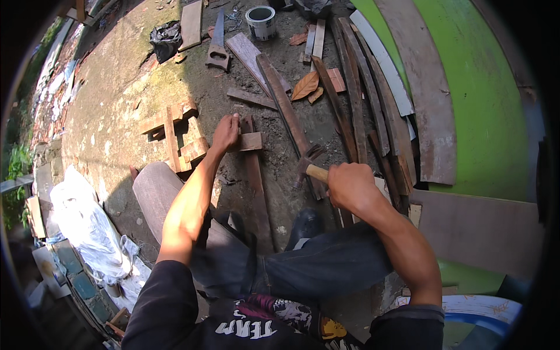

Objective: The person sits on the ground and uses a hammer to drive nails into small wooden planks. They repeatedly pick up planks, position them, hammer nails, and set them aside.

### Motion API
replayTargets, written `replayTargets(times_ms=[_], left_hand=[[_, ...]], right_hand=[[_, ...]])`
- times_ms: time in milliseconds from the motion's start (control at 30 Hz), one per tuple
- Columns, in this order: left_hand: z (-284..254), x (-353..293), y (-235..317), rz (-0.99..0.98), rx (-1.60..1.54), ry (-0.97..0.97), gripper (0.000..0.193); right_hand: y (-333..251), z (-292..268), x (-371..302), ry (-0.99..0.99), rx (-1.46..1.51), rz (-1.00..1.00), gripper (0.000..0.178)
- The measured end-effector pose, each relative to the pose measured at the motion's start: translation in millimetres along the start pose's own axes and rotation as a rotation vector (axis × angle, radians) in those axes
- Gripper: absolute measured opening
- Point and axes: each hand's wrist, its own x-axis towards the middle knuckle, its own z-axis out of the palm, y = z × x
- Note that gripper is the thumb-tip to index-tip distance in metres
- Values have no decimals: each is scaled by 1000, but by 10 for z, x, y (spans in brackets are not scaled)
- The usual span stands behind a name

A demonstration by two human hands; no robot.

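My right hand (353, 186) is wrapped round the wooden handle of a claw hammer (317, 172), whose metal head hangs over the lower end of a long wooden strip (286, 108). To the left, my left hand (225, 134) is closed on the left end of a short wooden block (251, 142). That block lies crosswise over a dark narrow board (256, 189), which runs back between my legs. My fingertips are partly hidden, so whether a nail is also in them does not show. Left of this hand stands a small assembly of nailed wood pieces (170, 139).
Long boards (373, 87) lie along the right beside a green panel (478, 87). At the back are a handsaw (218, 46), a paint can (261, 24), a black plastic bag (165, 39) and dry leaves (305, 86). White sheeting (87, 216) lies at the left.
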Motion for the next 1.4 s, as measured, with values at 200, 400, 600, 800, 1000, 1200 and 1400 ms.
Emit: replayTargets(times_ms=[200,400,600,800,1000,1200,1400], left_hand=[[-126,-389,272,-100,292,-271,108],[531,-875,571,-45,224,-171,89],[353,-832,615,-374,138,89,87],[697,-1446,341,-829,-279,-412,114],[1471,-2197,160,-702,15,-175,104],[1328,-2260,304,-696,-180,-52,78],[1083,-1811,396,-462,-635,126,48]], right_hand=[[165,-141,-370,-48,42,-46,30],[247,-279,-525,-31,34,-82,21],[335,-339,-521,-72,37,-43,22],[330,-327,-568,-64,27,-33,21],[313,-153,-513,30,16,-123,29],[309,-145,-523,37,36,-148,31],[316,-200,-537,29,65,-80,33]])
